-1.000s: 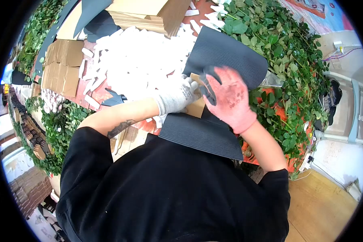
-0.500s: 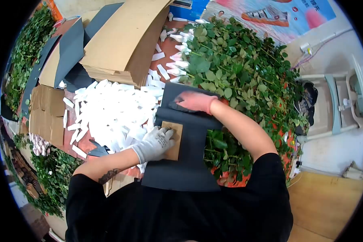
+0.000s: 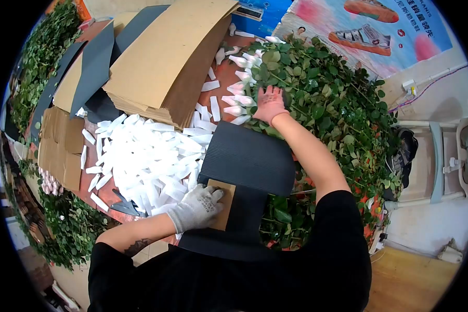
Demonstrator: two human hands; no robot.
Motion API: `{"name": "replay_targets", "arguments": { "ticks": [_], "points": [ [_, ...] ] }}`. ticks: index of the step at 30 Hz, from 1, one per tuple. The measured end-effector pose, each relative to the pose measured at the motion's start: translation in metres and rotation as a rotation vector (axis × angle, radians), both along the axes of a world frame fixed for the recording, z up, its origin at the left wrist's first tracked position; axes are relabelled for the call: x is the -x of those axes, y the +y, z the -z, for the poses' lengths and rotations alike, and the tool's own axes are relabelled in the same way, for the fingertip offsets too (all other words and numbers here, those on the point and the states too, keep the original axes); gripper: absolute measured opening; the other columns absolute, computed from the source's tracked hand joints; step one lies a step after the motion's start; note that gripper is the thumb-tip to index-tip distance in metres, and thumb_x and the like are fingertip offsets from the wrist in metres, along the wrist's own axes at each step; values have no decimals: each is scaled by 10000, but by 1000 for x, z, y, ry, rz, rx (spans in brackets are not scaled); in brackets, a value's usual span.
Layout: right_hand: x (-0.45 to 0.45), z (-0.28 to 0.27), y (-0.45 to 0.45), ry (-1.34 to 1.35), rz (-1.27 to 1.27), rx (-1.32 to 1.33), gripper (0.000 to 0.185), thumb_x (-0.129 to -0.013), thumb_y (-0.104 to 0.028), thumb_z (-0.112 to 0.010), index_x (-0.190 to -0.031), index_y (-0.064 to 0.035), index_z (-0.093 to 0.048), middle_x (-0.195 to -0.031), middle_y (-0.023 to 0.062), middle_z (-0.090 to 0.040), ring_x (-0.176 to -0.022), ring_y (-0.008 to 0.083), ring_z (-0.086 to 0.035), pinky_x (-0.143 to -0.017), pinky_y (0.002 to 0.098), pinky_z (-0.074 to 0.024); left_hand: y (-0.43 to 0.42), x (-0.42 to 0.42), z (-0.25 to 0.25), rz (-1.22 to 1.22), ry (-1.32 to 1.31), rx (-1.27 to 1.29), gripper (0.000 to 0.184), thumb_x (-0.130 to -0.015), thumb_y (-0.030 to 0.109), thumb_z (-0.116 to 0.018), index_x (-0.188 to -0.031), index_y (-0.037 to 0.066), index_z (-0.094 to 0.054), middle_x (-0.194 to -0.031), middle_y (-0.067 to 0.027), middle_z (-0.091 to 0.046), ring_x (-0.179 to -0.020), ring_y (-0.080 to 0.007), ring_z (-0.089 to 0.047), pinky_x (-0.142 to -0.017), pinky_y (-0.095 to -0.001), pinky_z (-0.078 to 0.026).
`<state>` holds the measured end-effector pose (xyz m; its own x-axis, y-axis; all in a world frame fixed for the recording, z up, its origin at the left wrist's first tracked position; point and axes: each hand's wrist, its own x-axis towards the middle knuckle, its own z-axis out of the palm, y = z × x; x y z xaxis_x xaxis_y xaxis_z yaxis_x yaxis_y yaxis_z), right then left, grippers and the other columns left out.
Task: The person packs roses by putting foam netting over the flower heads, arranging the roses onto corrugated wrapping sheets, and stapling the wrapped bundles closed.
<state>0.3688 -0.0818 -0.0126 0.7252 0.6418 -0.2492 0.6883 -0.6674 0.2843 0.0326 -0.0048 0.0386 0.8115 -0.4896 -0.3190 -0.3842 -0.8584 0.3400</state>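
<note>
Two gloved hands are spread apart before me. The left hand [image 3: 200, 208], in greyish-white knitted glove, rests upon a small brown cardboard rectangle [image 3: 227, 205] on a curved black ribbed sheet [image 3: 247, 158]; whether its fingers grip, I cannot tell. The right hand [image 3: 270, 104], in pinkish-red glove, has its fingers wide over green leafy rose stems [image 3: 327, 99], just beside pale pink rosebuds [image 3: 239, 100]. A quick pull, I think, could tangle leaves and bruise buds; without the left hand's weight, the sheet might slip.
</note>
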Motion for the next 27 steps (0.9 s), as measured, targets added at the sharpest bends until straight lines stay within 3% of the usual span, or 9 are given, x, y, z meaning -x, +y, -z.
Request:
{"name": "replay_targets", "arguments": {
  "ticks": [5, 8, 11, 14, 18, 19, 22, 25, 27],
  "points": [
    [7, -15, -3, 60, -18, 193, 880, -730, -434, -623, -1437, -31, -288, -1296, 242, -459, -1221, 418, -412, -1051, 528, -272, 2, 2, 5, -7, -25, 12, 328, -793, 364, -630, -1021, 130, -660, -1250, -110, -518, -1146, -251, -499, -878, -386, -440],
    [-9, -7, -13, -46, 23, 40, 716, -829, -331, -512, -1437, -27, -285, -1294, 199, -486, -1202, 374, -455, -1036, 504, -298, 1, 0, -1, -11, 23, -13, 340, -791, 373, -630, -1030, 132, -656, -1247, -113, -520, -1143, -250, -501, -876, -384, -442],
    [-14, -47, -29, -99, 45, -29, 734, -822, -386, -529, -1422, -23, -313, -1288, 173, -502, -1192, 327, -478, -1018, 470, -323, 1, 1, 0, -6, 4, -13, 358, -792, 390, -625, -1039, 131, -653, -1235, -112, -526, -1127, -246, -508, -863, -379, -443],
    [-30, -107, -57, -184, 103, -383, 740, -768, -459, -612, -1343, -39, -411, -1155, 138, -605, -1103, 222, -563, -980, 339, -376, 2, 5, 5, -15, -55, 16, 380, -799, 399, -614, -1068, 132, -641, -1233, -114, -526, -1120, -242, -511, -855, -379, -436],
    [-33, -180, -97, -317, 139, -670, 611, -729, -380, -705, -1234, -84, -531, -1109, 136, -625, -1047, 262, -587, -985, 369, -393, 4, 8, 6, 2, -121, 71, 392, -797, 378, -613, -1107, 139, -608, -1207, -130, -533, -1104, -286, -517, -855, -411, -432],
    [-38, -188, -108, -469, 67, -813, 543, -732, -313, -711, -1207, -104, -550, -1073, 136, -642, -1001, 285, -607, -935, 372, -439, 3, 8, 8, 20, -138, 70, 392, -797, 378, -613, -1107, 139, -608, -1207, -130, -533, -1104, -286, -517, -855, -411, -432],
    [-45, -231, -145, -397, 32, -1219, 472, -726, -172, -722, -1163, -96, -562, -1017, 144, -667, -946, 319, -634, -837, 391, -495, 3, 9, 5, 63, -123, 45, 433, -800, 378, -608, -1154, 127, -597, -1171, -139, -554, -1098, -289, -532, -878, -413, -429],
    [-31, -264, -181, -375, 39, -1355, 521, -680, -114, -756, -1157, -46, -558, -1069, 149, -651, -994, 269, -632, -860, 354, -483, -8, -4, -52, 134, -75, 112, 457, -813, 412, -590, -1158, 112, -599, -1116, -132, -587, -1054, -231, -569, -898, -379, -427],
    [-8, -272, -197, -445, -3, -1315, 527, -666, -83, -757, -1152, -27, -559, -1070, 145, -644, -1003, 247, -623, -867, 342, -477, -23, -24, -106, 80, -66, 513, 581, -795, 320, -641, -1293, 73, -472, -1068, -143, -602, -1034, -244, -587, -891, -385, -456]
  ]
}}
